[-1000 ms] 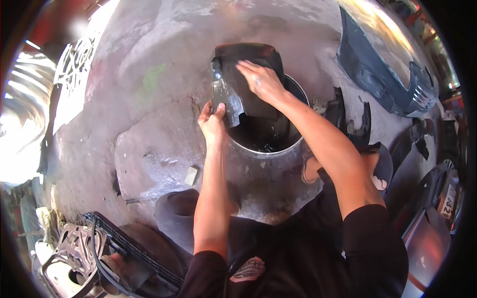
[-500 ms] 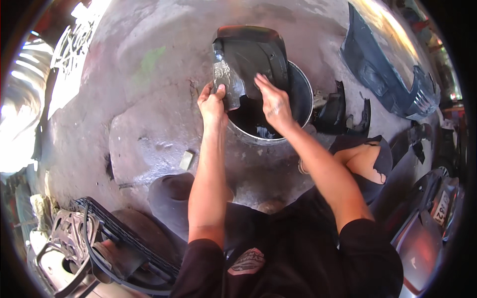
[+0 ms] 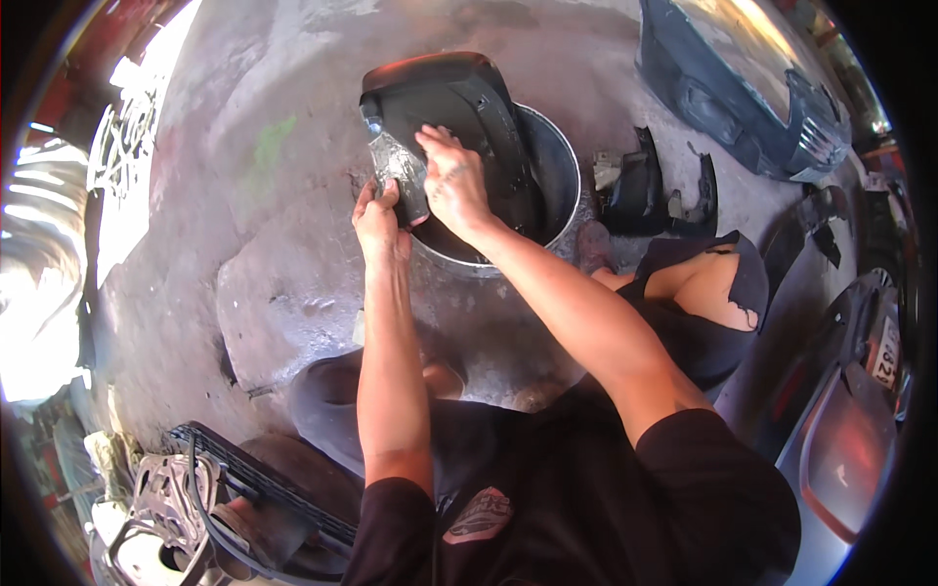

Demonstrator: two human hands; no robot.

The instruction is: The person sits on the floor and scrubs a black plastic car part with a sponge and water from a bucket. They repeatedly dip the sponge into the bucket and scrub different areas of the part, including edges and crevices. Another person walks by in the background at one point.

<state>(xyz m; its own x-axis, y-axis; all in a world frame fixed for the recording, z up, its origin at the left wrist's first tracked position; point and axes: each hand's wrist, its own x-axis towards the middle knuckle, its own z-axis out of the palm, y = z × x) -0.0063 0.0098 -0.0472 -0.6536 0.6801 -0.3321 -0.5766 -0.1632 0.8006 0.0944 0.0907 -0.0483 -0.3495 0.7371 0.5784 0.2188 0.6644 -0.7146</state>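
A black curved plastic car part (image 3: 459, 107) lies tilted across the top of a round metal bucket (image 3: 562, 166) on the wet concrete floor. My left hand (image 3: 379, 220) grips the part's lower left edge, where a grey patch shows. My right hand (image 3: 451, 181) presses flat on the part's surface just right of that patch, fingers curled, possibly over a small pad I cannot make out. Both forearms reach forward from the lower edge of the view.
Black broken trim pieces (image 3: 645, 186) lie right of the bucket. A dark bumper (image 3: 743, 88) lies at the far right. A black grille (image 3: 254, 488) and a metal bracket (image 3: 166, 508) sit near my left. My knees flank the bucket.
My right hand has slid from the part's upper area down and left toward the grey patch. The view has moved closer over the bucket. My left hand keeps its grip.
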